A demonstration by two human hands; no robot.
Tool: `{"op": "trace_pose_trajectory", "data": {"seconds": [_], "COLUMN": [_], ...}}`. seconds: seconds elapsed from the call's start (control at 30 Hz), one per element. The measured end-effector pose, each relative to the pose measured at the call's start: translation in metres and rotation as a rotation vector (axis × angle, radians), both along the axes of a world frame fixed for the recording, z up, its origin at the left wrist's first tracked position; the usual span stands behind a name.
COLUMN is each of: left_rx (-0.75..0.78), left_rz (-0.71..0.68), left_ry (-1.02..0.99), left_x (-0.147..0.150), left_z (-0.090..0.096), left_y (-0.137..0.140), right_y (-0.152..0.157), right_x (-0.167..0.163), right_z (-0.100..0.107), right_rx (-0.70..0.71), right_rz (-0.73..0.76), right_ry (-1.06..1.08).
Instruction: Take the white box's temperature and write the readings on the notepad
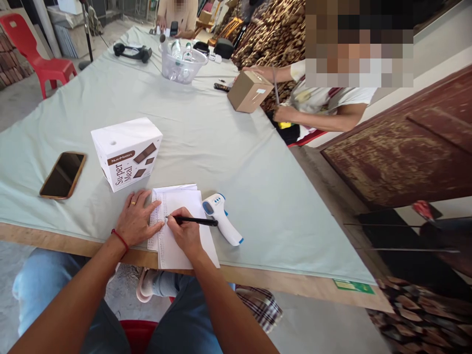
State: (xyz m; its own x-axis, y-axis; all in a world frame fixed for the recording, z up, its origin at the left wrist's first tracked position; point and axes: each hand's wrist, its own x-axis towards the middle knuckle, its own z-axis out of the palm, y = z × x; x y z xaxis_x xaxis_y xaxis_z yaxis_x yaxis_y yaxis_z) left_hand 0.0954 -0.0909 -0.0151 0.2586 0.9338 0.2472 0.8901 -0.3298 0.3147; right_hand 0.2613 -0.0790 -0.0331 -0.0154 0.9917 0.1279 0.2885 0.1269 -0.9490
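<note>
My right hand (pixel 187 237) grips a black pen (pixel 201 221), its tip on a white sheet of paper (pixel 184 201) near the table's front edge. Small writing runs along the left side of the paper. My left hand (pixel 137 220) lies flat with fingers spread, thumb and fingertips on the paper's left edge. Just right of the paper rests a white and blue infrared thermometer (pixel 224 220). Behind my left hand stands a white "Super Meal" box (pixel 129 152). A smartphone (pixel 63 174) with a dark screen lies farther left.
Across the table's right side, a person holds a cardboard box (pixel 250 92). A clear plastic basin (pixel 183 69) with bottles stands toward the far end, beside a black device (pixel 132 52). Another person sits at the far end. A red chair (pixel 40 54) is at the left.
</note>
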Motion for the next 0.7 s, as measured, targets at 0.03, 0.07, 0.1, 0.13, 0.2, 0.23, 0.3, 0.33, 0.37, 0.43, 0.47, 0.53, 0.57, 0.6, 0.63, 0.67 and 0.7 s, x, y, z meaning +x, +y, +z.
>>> {"op": "trace_pose_trajectory", "data": {"seconds": [0.03, 0.07, 0.1, 0.13, 0.2, 0.23, 0.3, 0.33, 0.37, 0.43, 0.47, 0.53, 0.57, 0.6, 0.63, 0.67, 0.7], "left_rx": [0.000, 0.000, 0.001, 0.002, 0.002, 0.002, -0.001, -0.002, -0.003, -0.002, -0.001, 0.002, 0.003, 0.004, 0.004, 0.004, 0.004], "left_rz": [-0.001, -0.001, 0.000, 0.001, 0.001, 0.001, 0.002, 0.002, 0.003, 0.003, 0.003, 0.003, 0.002, 0.002, 0.002, 0.002, 0.001], "left_ry": [0.003, 0.005, 0.007, 0.008, 0.010, 0.011, 0.011, 0.010, 0.010, 0.014, 0.016, 0.020, 0.021, 0.022, 0.021, 0.019, 0.017], "left_x": [0.0000, -0.0001, -0.0001, -0.0002, -0.0002, -0.0003, -0.0003, -0.0003, -0.0003, -0.0004, -0.0005, -0.0006, -0.0006, -0.0005, -0.0005, -0.0005, -0.0005], "left_z": [0.0001, 0.0001, 0.0000, 0.0000, -0.0002, -0.0003, -0.0004, -0.0003, -0.0004, -0.0004, -0.0005, -0.0006, -0.0005, -0.0004, -0.0002, 0.0000, 0.0002], "left_y": [0.0001, 0.0001, 0.0002, 0.0002, 0.0002, 0.0001, -0.0001, -0.0002, -0.0002, -0.0001, -0.0001, 0.0000, 0.0001, 0.0000, 0.0000, 0.0000, 0.0000], "right_y": [-0.0002, -0.0005, -0.0008, -0.0012, -0.0018, -0.0019, -0.0018, -0.0016, -0.0014, -0.0010, -0.0008, -0.0008, -0.0008, -0.0009, -0.0010, -0.0011, -0.0012], "right_x": [0.0001, 0.0003, 0.0006, 0.0009, 0.0017, 0.0020, 0.0024, 0.0025, 0.0026, 0.0024, 0.0023, 0.0021, 0.0020, 0.0019, 0.0018, 0.0017, 0.0016], "right_z": [0.0001, 0.0002, 0.0004, 0.0005, 0.0006, 0.0006, 0.0003, 0.0001, -0.0001, -0.0007, -0.0010, -0.0012, -0.0012, -0.0010, -0.0008, -0.0006, -0.0004], "right_rx": [-0.001, -0.002, -0.003, -0.003, -0.005, -0.008, -0.013, -0.014, -0.014, -0.010, -0.006, -0.003, -0.004, -0.006, -0.010, -0.014, -0.016], "right_rz": [0.002, -0.003, -0.015, -0.031, -0.058, -0.062, -0.053, -0.048, -0.046, -0.042, -0.040, -0.031, -0.030, -0.032, -0.037, -0.045, -0.053], "right_ry": [-0.001, 0.001, 0.006, 0.011, 0.017, 0.016, 0.007, 0.002, -0.002, -0.013, -0.019, -0.029, -0.030, -0.028, -0.021, -0.013, -0.006]}}
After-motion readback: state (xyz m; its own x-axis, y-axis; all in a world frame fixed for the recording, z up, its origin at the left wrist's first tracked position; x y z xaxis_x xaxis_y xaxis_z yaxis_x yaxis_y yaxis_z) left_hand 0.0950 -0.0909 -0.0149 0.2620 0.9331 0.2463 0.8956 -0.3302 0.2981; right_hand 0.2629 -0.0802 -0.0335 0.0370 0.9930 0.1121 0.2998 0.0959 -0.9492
